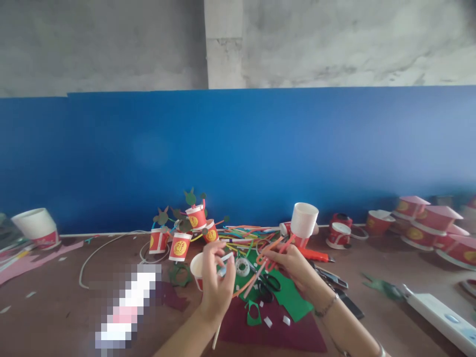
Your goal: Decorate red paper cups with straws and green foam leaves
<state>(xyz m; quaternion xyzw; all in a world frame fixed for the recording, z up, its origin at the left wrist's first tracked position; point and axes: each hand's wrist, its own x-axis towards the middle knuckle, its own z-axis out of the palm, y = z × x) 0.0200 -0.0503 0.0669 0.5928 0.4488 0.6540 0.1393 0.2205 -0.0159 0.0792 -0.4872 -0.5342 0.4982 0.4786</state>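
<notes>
Right hand (292, 263): closed in a pinch; bent orange and pink strips (271, 246) are held at the fingertips, above green paper (295, 296). Left hand (216, 282): half open, fingers curled; a small white strip (227, 256) is seen by the thumb tip, though whether it is gripped cannot be told. Paper cup (197, 267): placed just beside the left hand, partly hidden by it. Tape roll (243, 267) and black-handled scissors (265, 290): laid between the hands. Orange cutter (314, 255): set just beyond the right hand. Red cups (180, 247) with dark green cut-outs: grouped beyond the left hand, before a blue panel (238, 158).
</notes>
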